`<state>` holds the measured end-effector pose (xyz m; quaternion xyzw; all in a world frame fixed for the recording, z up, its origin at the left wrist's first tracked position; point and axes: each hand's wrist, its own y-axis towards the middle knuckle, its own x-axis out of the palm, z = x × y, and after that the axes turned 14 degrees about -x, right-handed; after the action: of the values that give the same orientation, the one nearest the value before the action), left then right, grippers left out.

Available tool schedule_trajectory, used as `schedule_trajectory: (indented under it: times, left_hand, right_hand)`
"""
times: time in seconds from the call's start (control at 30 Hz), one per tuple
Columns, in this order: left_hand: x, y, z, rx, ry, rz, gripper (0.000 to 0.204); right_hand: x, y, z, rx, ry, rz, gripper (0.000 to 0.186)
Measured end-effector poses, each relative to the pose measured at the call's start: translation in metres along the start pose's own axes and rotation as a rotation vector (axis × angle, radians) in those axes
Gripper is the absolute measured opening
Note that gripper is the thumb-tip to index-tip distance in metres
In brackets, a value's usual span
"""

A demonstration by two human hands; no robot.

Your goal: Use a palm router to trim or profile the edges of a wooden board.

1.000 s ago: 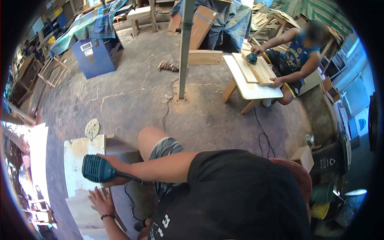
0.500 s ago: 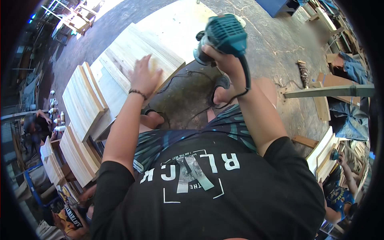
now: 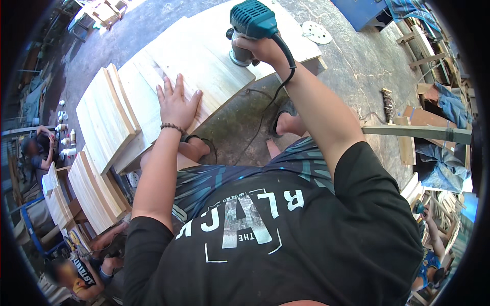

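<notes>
In the head view, two hands are at work over one pale desk (image 3: pixel 298 43). The right hand (image 3: pixel 261 48) is wrapped round one blue-green tool (image 3: pixel 253 20) and grips it. One black cord (image 3: pixel 292 66) comes out of the tool and hangs down past the wrist. The tool is up at the far end of one wide wood board (image 3: pixel 196 64), with its round metal foot low by the top of the wood. I cannot tell if the foot touches it. The board lies on the desk.

The left hand (image 3: pixel 177 104) is flat on the same board, near the edge close to the person. Its fingers are spread and it holds nothing. One dark bracelet (image 3: pixel 172 126) is on that wrist.

To the left, two more boards (image 3: pixel 104 117) lie close together. More wood (image 3: pixel 92 191) sits lower down, but I cannot count the pieces. One round disc (image 3: pixel 316 32) with holes is just past the right side of the desk.

Three other people are there: one at the far left (image 3: pixel 45 158), one at the lower left (image 3: pixel 86 278) and one at the lower right (image 3: pixel 430 264).
</notes>
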<state>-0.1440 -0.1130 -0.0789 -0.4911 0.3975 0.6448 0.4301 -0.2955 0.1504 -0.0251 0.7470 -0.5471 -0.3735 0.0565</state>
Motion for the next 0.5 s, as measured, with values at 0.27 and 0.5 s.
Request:
schedule_trajectory:
  times: [0.27, 0.5]
  left_hand:
    - [-0.005, 0.001, 0.004, -0.017, 0.034, -0.012, 0.081]
    - [0.001, 0.002, 0.003, -0.007, 0.016, 0.014, 0.082]
  right_hand:
    - [0.018, 0.0, -0.001, -0.126, -0.079, 0.021, 0.04]
    - [0.013, -0.009, -0.008, -0.1, -0.187, 0.012, 0.042]
